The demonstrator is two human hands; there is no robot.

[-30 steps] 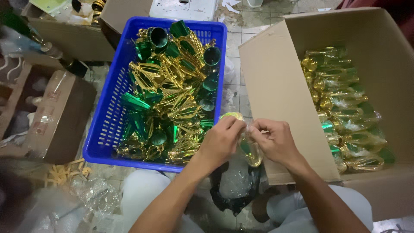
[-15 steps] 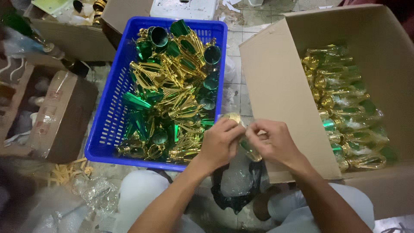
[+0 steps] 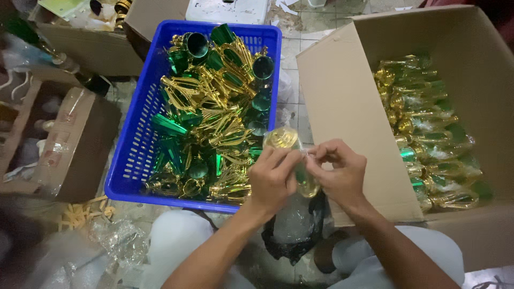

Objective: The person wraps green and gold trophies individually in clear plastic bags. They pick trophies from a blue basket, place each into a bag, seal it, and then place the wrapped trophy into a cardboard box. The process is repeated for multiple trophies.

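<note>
While both hands pinch it, gold trophy piece point(image 3: 289, 155) between left hand point(image 3: 273, 179), right hand point(image 3: 337, 174).

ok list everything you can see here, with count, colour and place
blue crate: one, blue plastic, left of centre on the floor
loose trophy pieces: many, gold and green, heaped in the crate
big cardboard box: one, brown, right side, open
wrapped pieces: many, gold and green in clear film, stacked in the big box
small cardboard boxes: several, brown, far left and top left
clear bags: a pile, bottom left
held piece: one, gold, in clear wrap, centre
left hand: gripping the piece
right hand: pinching the wrap
</note>
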